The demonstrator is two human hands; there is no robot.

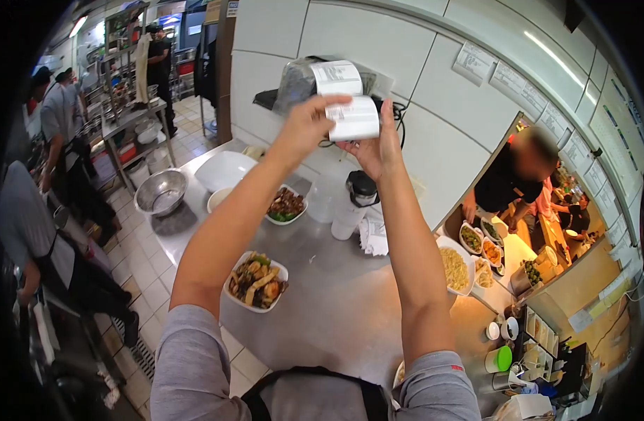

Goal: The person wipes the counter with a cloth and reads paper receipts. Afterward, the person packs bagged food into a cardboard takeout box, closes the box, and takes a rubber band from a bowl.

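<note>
Far left, a couple of coworkers (55, 116) in grey tops and dark aprons stand on the tiled floor, next to the racks (118, 77). Then the steel counter (329, 302) starts: metal bowl (161, 193) at its left edge, big white dish (225, 170) just beside it, and nearer me a square bowl (257, 282) of what looks like stir-fried veg.

My left hand (309, 126) is up above the counter, thumb and fingers pinched closed on the left edge of the ticket (353, 118), a curled strip of white paper with print on it. The meat dish (287, 205), with some green in it, sits below that hand. Right above the ticket there's another printed slip (336, 76) in front of the printer (297, 84) by the wall; can't tell if the two are joined.

My right hand (374, 144) is about half open around the ticket's lower right corner, one finger upright along the right side and others at the bottom edge. Can't tell how firmly it's gripping. Below the hands are a clear cup (346, 223), a black-topped container (363, 186) and a crumpled white cloth (373, 235).

Further right is the noodle bowl (454, 270), then small side dishes (471, 238) at the pass window, with a person (508, 175) in black leaning in behind them. Below those, a green-topped tub (503, 358) sits beside the condiment trays (539, 337).
</note>
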